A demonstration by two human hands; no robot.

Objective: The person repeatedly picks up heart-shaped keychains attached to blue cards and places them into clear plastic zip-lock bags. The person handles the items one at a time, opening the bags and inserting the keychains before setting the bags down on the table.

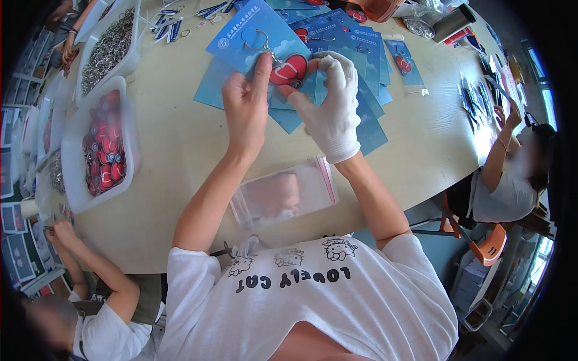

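Note:
My bare left hand [247, 111] grips a blue card [238, 36] together with a keychain, its thumb pressing the metal chain against the card. The keychain has a silver split ring [257, 40] and a red, rounded charm [290, 70] with a white pattern. On my right hand [334, 108] is a white glove that leaves the thumb and fingertip bare; these pinch the charm's right side. Beneath both hands lies a spread of blue cards [367, 129], some with red keychains on them. Closer to me is a clear zip bag [286, 195] with a pink-red seal.
To the left stand a white bin [129, 135] of red charms and another bin [133, 54] of metal rings and chains. A bagged card with a keychain [402, 63] lies right of the pile. Co-workers sit at the left and right edges, near an orange-armed chair [490, 243].

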